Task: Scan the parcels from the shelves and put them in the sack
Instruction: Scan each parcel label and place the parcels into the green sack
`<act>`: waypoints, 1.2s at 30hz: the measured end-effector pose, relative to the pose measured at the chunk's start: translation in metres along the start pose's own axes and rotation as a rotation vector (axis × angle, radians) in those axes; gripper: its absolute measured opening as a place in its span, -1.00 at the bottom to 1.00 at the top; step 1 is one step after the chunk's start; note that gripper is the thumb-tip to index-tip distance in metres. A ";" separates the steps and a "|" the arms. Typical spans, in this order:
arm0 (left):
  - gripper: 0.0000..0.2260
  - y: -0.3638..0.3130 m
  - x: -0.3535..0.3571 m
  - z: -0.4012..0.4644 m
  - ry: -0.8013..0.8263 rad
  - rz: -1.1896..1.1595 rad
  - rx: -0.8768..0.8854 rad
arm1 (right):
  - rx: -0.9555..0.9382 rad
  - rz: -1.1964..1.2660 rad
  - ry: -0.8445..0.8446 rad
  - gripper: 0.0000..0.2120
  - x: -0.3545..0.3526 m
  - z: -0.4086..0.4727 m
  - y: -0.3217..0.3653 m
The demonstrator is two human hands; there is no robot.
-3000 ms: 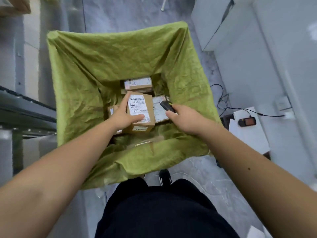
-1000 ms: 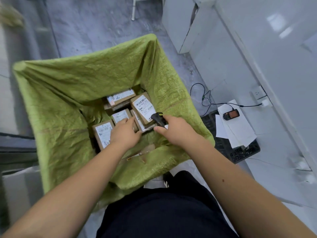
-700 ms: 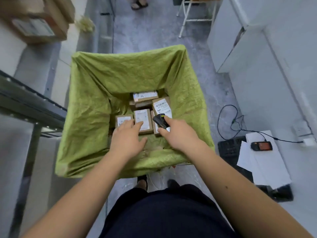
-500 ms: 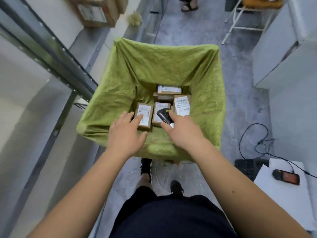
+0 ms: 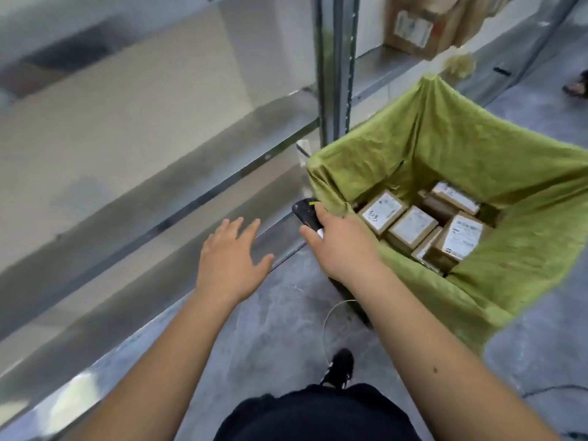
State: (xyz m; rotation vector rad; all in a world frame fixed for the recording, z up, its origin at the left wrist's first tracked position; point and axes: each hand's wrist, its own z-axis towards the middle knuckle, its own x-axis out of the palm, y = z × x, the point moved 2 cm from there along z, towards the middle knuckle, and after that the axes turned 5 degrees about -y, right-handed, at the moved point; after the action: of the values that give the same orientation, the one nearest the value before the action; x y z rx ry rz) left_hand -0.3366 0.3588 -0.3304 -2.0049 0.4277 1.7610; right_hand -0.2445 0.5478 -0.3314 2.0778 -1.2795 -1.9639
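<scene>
The green sack (image 5: 525,173) stands open at the right, with several brown labelled parcels (image 5: 412,229) lying in its bottom. My right hand (image 5: 342,246) grips a black handheld scanner (image 5: 307,214) just left of the sack's near corner. My left hand (image 5: 232,256) hovers empty with its fingers spread, over the floor by the low edge of the metal shelves (image 5: 178,198). A brown parcel (image 5: 420,27) sits on a shelf at the top right, blurred.
A grey upright shelf post (image 5: 334,68) stands just behind the sack's left corner. The shelf boards to the left look bare. My dark shoe (image 5: 340,367) is on the grey floor below the sack. Another person's foot (image 5: 577,85) shows at the far right edge.
My view has swung left from the sack toward the shelves. My left hand left the parcels in the sack and now hangs empty over the floor. My right hand keeps the scanner.
</scene>
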 end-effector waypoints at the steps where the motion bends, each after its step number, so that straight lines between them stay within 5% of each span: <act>1: -0.30 0.015 -0.003 -0.013 -0.011 -0.004 -0.047 | -0.038 -0.015 0.024 -0.37 0.008 -0.003 0.014; 10: -0.27 0.162 -0.029 -0.158 -0.134 -0.003 -0.352 | -0.379 -0.159 0.143 -0.39 0.092 -0.093 0.160; 19: -0.24 0.269 -0.094 -0.284 -0.278 -0.025 -0.470 | -0.612 -0.184 0.120 -0.45 0.120 -0.195 0.296; 36: -0.25 0.373 -0.266 -0.272 -0.622 0.058 -0.416 | -0.840 -0.200 -0.150 -0.63 0.030 -0.199 0.469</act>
State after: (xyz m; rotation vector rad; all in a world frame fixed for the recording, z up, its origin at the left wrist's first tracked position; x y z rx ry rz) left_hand -0.3294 -0.1148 -0.0852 -1.5520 -0.0931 2.5337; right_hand -0.3333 0.1184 -0.0703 1.6721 -0.1445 -2.2066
